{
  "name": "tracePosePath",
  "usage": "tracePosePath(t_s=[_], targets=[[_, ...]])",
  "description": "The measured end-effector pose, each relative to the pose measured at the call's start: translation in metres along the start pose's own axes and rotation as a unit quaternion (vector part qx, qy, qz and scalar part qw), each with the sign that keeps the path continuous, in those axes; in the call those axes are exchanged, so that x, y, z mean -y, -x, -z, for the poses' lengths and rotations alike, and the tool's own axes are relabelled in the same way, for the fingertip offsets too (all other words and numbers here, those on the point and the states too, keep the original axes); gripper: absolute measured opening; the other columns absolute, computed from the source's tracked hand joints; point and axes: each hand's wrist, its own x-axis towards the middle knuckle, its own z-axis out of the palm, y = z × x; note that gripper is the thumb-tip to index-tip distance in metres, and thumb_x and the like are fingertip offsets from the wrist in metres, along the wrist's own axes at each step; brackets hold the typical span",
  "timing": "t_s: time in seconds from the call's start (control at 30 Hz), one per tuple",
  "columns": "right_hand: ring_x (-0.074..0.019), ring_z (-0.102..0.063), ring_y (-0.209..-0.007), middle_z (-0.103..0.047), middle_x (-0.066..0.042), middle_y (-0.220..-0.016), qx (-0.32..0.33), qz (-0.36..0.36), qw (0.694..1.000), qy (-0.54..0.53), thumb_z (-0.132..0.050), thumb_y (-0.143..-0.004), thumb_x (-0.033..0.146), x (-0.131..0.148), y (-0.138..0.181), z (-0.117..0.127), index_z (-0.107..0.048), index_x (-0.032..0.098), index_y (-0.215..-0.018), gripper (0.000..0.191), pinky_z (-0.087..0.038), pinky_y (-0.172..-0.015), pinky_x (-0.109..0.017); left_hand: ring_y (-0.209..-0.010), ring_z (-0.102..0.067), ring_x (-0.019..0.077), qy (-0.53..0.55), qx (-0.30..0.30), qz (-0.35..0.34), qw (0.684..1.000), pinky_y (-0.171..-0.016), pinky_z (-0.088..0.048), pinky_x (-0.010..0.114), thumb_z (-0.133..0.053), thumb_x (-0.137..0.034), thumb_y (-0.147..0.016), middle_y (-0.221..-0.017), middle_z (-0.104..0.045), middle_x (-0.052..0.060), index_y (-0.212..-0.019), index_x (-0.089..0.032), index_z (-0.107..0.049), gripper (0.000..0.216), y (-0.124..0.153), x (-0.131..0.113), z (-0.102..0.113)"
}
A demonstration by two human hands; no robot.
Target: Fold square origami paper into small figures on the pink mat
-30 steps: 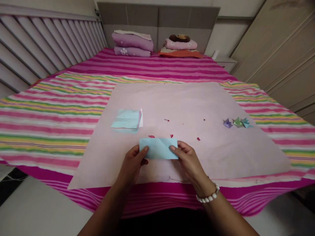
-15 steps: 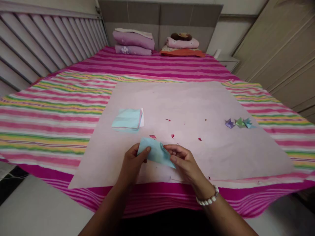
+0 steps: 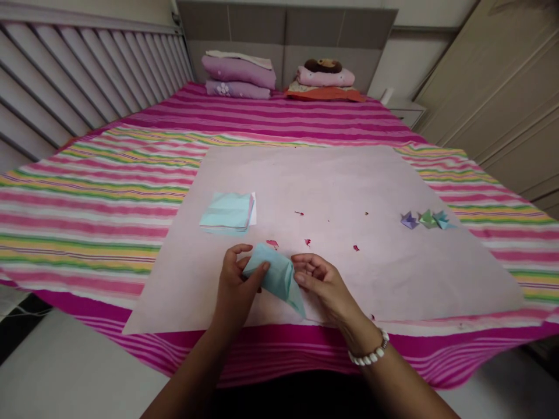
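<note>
A light blue sheet of origami paper (image 3: pixel 275 273), partly folded, is held between my hands just above the white sheet near its front edge. My left hand (image 3: pixel 236 285) grips its left end, thumb on top and fingers beneath. At the paper's right side, my right hand (image 3: pixel 321 282) pinches a raised fold with thumb and fingertips; a white beaded bracelet (image 3: pixel 369 352) circles that wrist. Beyond the left hand lies a stack of square paper (image 3: pixel 227 210), light blue on top. Far to the right stand three small folded paper figures: purple (image 3: pixel 409 220), green (image 3: pixel 427 219) and blue (image 3: pixel 443 220).
The large white sheet (image 3: pixel 332 180) covers the front of a striped bed (image 3: pixel 100 192). Several red scraps, one of them a torn piece (image 3: pixel 308 242), are scattered on it. Folded bedding (image 3: pixel 238 75) is stacked by the headboard (image 3: pixel 262 26); a railing (image 3: pixel 87 75) runs along the left.
The blue paper has tilted, its lower right corner now hanging further down and its fold opened more. My left index finger has lifted away from the paper.
</note>
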Motion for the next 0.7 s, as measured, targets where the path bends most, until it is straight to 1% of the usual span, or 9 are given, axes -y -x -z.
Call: tracePosePath(t_s=[0.1, 0.2, 0.27, 0.33, 0.4, 0.5, 0.63, 0.7], targets=[[-0.0079, -0.055, -0.059, -0.069, -0.001, -0.079, 0.014, -0.032, 0.999, 0.01, -0.081, -0.064, 0.024, 0.0, 0.0, -0.001, -0.067, 0.02, -0.1, 0.039, -0.039, -0.051, -0.019, -0.048, -0.05, 0.0087, -0.009, -0.004, -0.02, 1.0, -0.043, -0.043, 0.018, -0.069, -0.031, -0.075, -0.066, -0.062, -0.006, -0.101, -0.023, -0.041, 0.039, 0.002, -0.001, -0.001], [-0.0072, -0.052, -0.056, -0.066, 0.002, -0.072, 0.017, -0.035, 0.999, 0.014, -0.081, -0.063, 0.022, 0.001, 0.0, -0.002, -0.066, 0.021, -0.105, 0.044, -0.036, -0.049, -0.019, -0.046, -0.049, 0.0078, -0.033, -0.011, -0.047, 0.998, -0.043, -0.043, 0.018, -0.066, -0.03, -0.078, -0.062, -0.058, -0.008, -0.095, -0.023, -0.047, 0.026, 0.003, 0.0, 0.0], [-0.0064, -0.05, -0.053, -0.064, 0.003, -0.068, 0.016, -0.028, 0.999, 0.015, -0.079, -0.064, 0.021, 0.002, 0.0, -0.002, -0.065, 0.021, -0.106, 0.044, -0.035, -0.048, -0.019, -0.047, -0.051, 0.0072, -0.053, 0.007, -0.057, 0.997, -0.045, -0.045, 0.019, -0.063, -0.029, -0.08, -0.063, -0.058, -0.006, -0.088, -0.021, -0.056, 0.014, 0.002, 0.0, 0.002], [-0.0062, -0.05, -0.054, -0.063, 0.003, -0.069, 0.019, -0.022, 0.999, 0.02, -0.078, -0.066, 0.021, 0.003, -0.001, -0.001, -0.065, 0.022, -0.106, 0.042, -0.035, -0.048, -0.019, -0.053, -0.055, 0.0082, -0.058, 0.049, -0.054, 0.996, -0.05, -0.047, 0.02, -0.065, -0.027, -0.078, -0.069, -0.062, -0.003, -0.085, -0.019, -0.064, 0.011, 0.001, 0.0, 0.005], [-0.0062, -0.05, -0.055, -0.064, 0.003, -0.071, 0.025, -0.014, 0.999, 0.032, -0.078, -0.067, 0.021, 0.004, -0.001, 0.0, -0.066, 0.022, -0.105, 0.04, -0.036, -0.049, -0.019, -0.064, -0.06, 0.0116, -0.051, 0.093, -0.045, 0.993, -0.057, -0.05, 0.022, -0.069, -0.026, -0.074, -0.078, -0.067, 0.0, -0.088, -0.019, -0.069, 0.016, 0.0, -0.002, 0.008], [-0.006, -0.051, -0.056, -0.063, 0.003, -0.074, 0.033, 0.004, 0.998, 0.046, -0.077, -0.067, 0.02, 0.006, -0.001, 0.003, -0.066, 0.022, -0.103, 0.038, -0.037, -0.05, -0.019, -0.077, -0.064, 0.0168, -0.054, 0.123, -0.024, 0.991, -0.065, -0.053, 0.026, -0.075, -0.026, -0.069, -0.089, -0.07, 0.003, -0.096, -0.02, -0.071, 0.028, 0.0, -0.005, 0.012], [-0.0063, -0.05, -0.055, -0.062, 0.003, -0.074, 0.037, 0.03, 0.997, 0.062, -0.076, -0.069, 0.02, 0.007, -0.001, 0.004, -0.066, 0.025, -0.105, 0.037, -0.039, -0.048, -0.019, -0.078, -0.065, 0.0192, -0.07, 0.118, 0.01, 0.99, -0.07, -0.053, 0.031, -0.077, -0.03, -0.066, -0.09, -0.072, 0.004, -0.105, -0.021, -0.07, 0.04, -0.001, -0.006, 0.013], [-0.0074, -0.051, -0.056, -0.062, 0.002, -0.077, 0.039, 0.035, 0.996, 0.071, -0.075, -0.071, 0.022, 0.008, -0.001, 0.003, -0.066, 0.025, -0.106, 0.036, -0.041, -0.047, -0.02, -0.078, -0.065, 0.0193, -0.078, 0.109, 0.022, 0.991, -0.07, -0.053, 0.031, -0.076, -0.032, -0.066, -0.089, -0.072, 0.004, -0.103, -0.02, -0.07, 0.039, -0.001, -0.005, 0.012]])
